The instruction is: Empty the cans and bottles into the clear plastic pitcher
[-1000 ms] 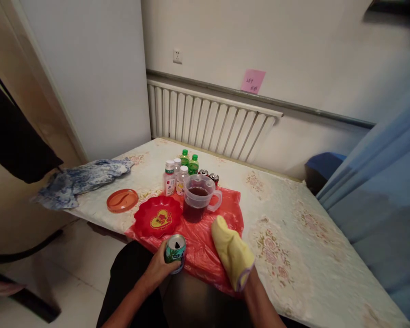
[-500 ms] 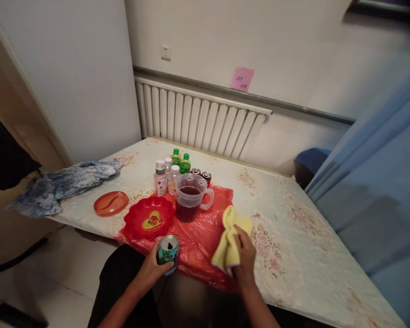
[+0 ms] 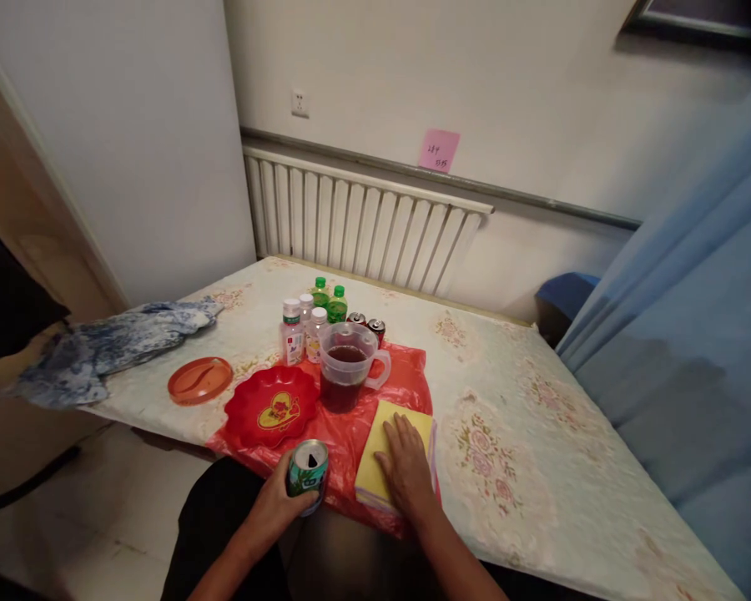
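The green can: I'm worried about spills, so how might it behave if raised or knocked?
The green can could spill if tilted: its top looks open, though any contents are hidden. Its round side would probably roll if it toppled. Shiny metal suggests it's slippery.

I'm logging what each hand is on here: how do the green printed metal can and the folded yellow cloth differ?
Shape: the green printed metal can is a roughly upright cylinder, while the folded yellow cloth is a flat rectangular pad.
Hold: the left hand grips the can around its side; the right hand rests on top of the cloth.
Surface: the can is patterned, the cloth's top plain yellow.
Shared: each has a hand on it.
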Action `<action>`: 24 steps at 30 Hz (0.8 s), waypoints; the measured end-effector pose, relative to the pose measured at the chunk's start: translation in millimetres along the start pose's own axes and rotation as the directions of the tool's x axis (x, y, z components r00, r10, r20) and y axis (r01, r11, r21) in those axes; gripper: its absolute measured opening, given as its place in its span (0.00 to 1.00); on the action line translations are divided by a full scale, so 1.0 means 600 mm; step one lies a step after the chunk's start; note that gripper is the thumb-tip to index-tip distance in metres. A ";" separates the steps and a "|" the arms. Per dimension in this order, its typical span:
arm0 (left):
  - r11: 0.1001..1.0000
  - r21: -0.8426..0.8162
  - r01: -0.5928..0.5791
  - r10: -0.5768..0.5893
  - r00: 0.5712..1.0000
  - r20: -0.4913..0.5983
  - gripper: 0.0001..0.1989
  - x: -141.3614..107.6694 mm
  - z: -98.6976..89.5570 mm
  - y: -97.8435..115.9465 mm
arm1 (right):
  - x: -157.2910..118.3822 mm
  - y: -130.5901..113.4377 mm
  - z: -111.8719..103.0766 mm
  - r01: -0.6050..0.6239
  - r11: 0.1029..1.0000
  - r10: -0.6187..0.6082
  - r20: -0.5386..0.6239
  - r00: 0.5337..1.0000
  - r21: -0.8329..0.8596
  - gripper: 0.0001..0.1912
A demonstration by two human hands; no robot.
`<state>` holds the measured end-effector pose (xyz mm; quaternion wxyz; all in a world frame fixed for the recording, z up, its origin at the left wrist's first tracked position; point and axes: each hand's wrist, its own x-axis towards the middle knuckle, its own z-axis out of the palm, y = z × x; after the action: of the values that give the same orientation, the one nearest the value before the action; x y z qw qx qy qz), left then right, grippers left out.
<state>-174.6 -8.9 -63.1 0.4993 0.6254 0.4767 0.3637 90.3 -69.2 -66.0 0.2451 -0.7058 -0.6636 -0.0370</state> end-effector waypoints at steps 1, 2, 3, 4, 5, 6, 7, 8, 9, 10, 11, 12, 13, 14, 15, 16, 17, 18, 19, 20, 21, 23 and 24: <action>1.000 0.004 0.000 0.001 1.000 -0.007 0.33 -0.002 0.000 0.004 | 0.002 -0.003 0.002 0.012 1.000 -0.012 0.032 0.999 -0.017 0.27; 1.000 0.011 -0.002 0.002 1.000 -0.011 0.33 -0.003 0.000 0.009 | 0.004 -0.006 0.004 0.021 0.999 -0.019 0.061 0.998 -0.031 0.29; 1.000 0.016 -0.005 0.005 1.000 -0.012 0.33 -0.004 0.001 0.017 | 0.004 -0.008 0.007 0.027 0.999 -0.023 0.083 0.996 -0.042 0.29; 1.000 0.018 -0.011 0.011 1.000 -0.012 0.33 -0.004 0.001 0.025 | 0.004 -0.009 0.010 0.029 0.998 -0.024 0.098 0.995 -0.051 0.29; 1.000 0.013 -0.018 0.018 1.000 -0.017 0.33 -0.004 0.002 0.034 | 0.002 -0.010 0.013 0.030 0.998 -0.023 0.104 0.994 -0.060 0.28; 1.000 0.001 -0.028 0.028 0.999 -0.027 0.33 -0.002 0.002 0.043 | 0.001 -0.010 0.015 0.030 0.997 -0.023 0.106 0.994 -0.068 0.28; 0.999 -0.016 -0.039 0.039 0.998 -0.042 0.33 0.001 0.002 0.052 | -0.001 -0.009 0.017 0.031 0.997 -0.023 0.105 0.994 -0.075 0.28; 0.999 -0.031 -0.044 0.042 0.997 -0.071 0.34 0.006 0.001 0.060 | -0.002 -0.008 0.019 0.035 0.996 -0.026 0.104 0.994 -0.081 0.28; 0.998 -0.041 -0.045 0.040 0.993 -0.111 0.35 0.012 -0.001 0.068 | -0.003 -0.007 0.020 0.039 0.995 -0.030 0.103 0.994 -0.086 0.28; 0.998 -0.048 -0.043 0.036 0.988 -0.153 0.36 0.019 -0.003 0.075 | -0.004 -0.005 0.022 0.044 0.995 -0.034 0.101 0.994 -0.092 0.28; 0.998 -0.047 -0.043 0.033 0.980 -0.195 0.37 0.027 -0.006 0.082 | -0.005 -0.004 0.024 0.047 0.994 -0.038 0.099 0.994 -0.099 0.27; 0.998 -0.041 -0.048 0.037 0.970 -0.239 0.37 0.036 -0.009 0.088 | -0.006 -0.002 0.026 0.050 0.993 -0.040 0.095 0.995 -0.106 0.27; 0.998 -0.031 -0.060 0.049 0.959 -0.281 0.38 0.045 -0.012 0.094 | -0.007 0.000 0.029 0.053 0.992 -0.042 0.090 0.995 -0.114 0.27; 0.996 -0.021 -0.081 0.070 0.946 -0.316 0.37 0.055 -0.016 0.099 | -0.008 0.002 0.032 0.056 0.991 -0.046 0.085 0.995 -0.121 0.27; 0.994 -0.014 -0.105 0.093 0.934 -0.345 0.36 0.065 -0.019 0.104 | -0.008 0.004 0.036 0.060 0.990 -0.050 0.078 0.996 -0.127 0.27; 0.992 -0.008 -0.126 0.114 0.923 -0.366 0.35 0.076 -0.022 0.107 | -0.009 0.006 0.040 0.064 0.989 -0.055 0.071 0.996 -0.132 0.27; 0.990 -0.007 -0.144 0.130 0.915 -0.381 0.34 0.086 -0.025 0.110 | -0.009 0.008 0.044 0.069 0.988 -0.062 0.060 0.996 -0.137 0.27; 0.988 -0.010 -0.157 0.140 0.909 -0.392 0.33 0.097 -0.027 0.111 | -0.009 0.010 0.048 0.077 0.987 -0.071 0.048 0.996 -0.142 0.27; 0.986 -0.012 -0.168 0.149 0.904 -0.401 0.33 0.107 -0.029 0.112 | -0.009 0.013 0.052 0.085 0.985 -0.081 0.037 0.996 -0.149 0.27; 0.984 -0.012 -0.178 0.158 0.899 -0.408 0.33 0.117 -0.030 0.111 | -0.009 0.015 0.056 0.094 0.983 -0.091 0.026 0.995 -0.158 0.27; 0.982 -0.015 -0.190 0.167 0.894 -0.415 0.33 0.126 -0.031 0.110 | -0.008 0.018 0.059 0.106 0.980 -0.104 0.018 0.994 -0.170 0.27; 0.977 -0.039 -0.212 0.176 0.889 -0.422 0.33 0.143 -0.033 0.108 | -0.007 0.025 0.066 0.132 0.971 -0.133 0.011 0.991 -0.201 0.26; 0.974 -0.062 -0.219 0.174 0.892 -0.418 0.33 0.151 -0.033 0.108 | -0.007 0.029 0.069 0.148 0.964 -0.149 0.013 0.989 -0.219 0.26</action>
<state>-152.8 80.4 2.8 0.3818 0.5523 0.4849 0.5604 94.9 -56.6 -108.7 0.1634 -0.6767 -0.7061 -0.1294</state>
